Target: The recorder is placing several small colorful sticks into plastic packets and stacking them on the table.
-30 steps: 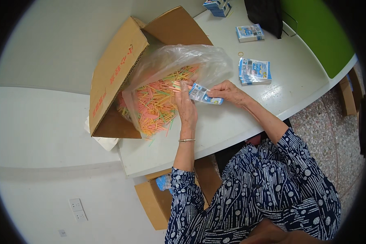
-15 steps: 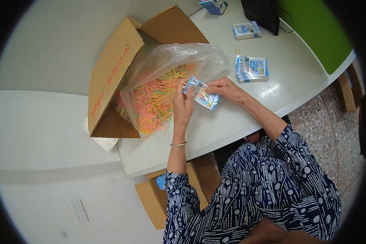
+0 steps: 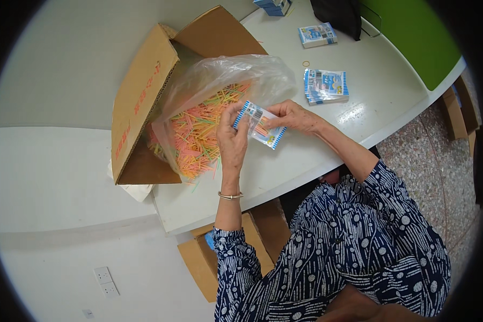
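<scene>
White curved tabletop (image 3: 306, 161) against a pale wall, green panel at the far right. Left hand (image 3: 232, 140) and right hand (image 3: 294, 116) both closed on a small blue-and-white striped packet (image 3: 260, 124), held just above the table beside the mouth of a clear plastic bag (image 3: 225, 86). Compared with a second ago, packet lifted and turned more upright between the fingers, hands drawn slightly closer to the bag; seemingly mid-way through filling or closing the packet, with a few coloured sticks showing through its clear window. Bag full of thin orange, yellow and green sticks (image 3: 196, 137), spilling out of a tipped cardboard box (image 3: 139, 102). Stack of finished packets (image 3: 326, 86) well apart to the right, another packet (image 3: 316, 35) farther back. Packet's opening hidden behind the fingers; stick count impossible to tell; dark bag (image 3: 341, 13) and box at the top edge cut off.
</scene>
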Available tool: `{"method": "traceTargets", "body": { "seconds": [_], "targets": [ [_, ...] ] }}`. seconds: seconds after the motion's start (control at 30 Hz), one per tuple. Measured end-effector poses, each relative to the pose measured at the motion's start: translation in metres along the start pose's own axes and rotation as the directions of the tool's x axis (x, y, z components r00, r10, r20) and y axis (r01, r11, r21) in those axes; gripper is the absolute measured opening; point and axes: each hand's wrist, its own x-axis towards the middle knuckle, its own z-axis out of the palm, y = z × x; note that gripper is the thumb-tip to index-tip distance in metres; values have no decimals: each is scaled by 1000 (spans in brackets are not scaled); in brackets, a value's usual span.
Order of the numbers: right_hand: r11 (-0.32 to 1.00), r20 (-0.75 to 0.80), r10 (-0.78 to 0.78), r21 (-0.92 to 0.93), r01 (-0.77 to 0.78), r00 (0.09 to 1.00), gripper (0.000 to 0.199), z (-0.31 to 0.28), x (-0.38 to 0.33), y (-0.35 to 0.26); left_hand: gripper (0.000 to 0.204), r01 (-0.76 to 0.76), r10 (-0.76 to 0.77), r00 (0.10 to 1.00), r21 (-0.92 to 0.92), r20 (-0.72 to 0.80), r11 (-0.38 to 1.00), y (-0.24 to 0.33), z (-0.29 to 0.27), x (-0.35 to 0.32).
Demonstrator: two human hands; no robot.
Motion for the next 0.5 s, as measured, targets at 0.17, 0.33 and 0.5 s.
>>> {"method": "traceTargets", "body": {
  "seconds": [0.17,0.33,0.5],
  "targets": [
    [987,46,136,-96,-131,990,36,-5,-3,3,31,38,-37,999,-84,14,996,2,6,-3],
    [983,55,130,-134,-122,990,31,-4,-5,3,26,36,-46,993,97,107,995,-5,1,0],
    [972,71,182,-161,-169,981,30,-4,-8,4,24,75,-85,988,79,128,994,-4,6,-2]
  ]
}}
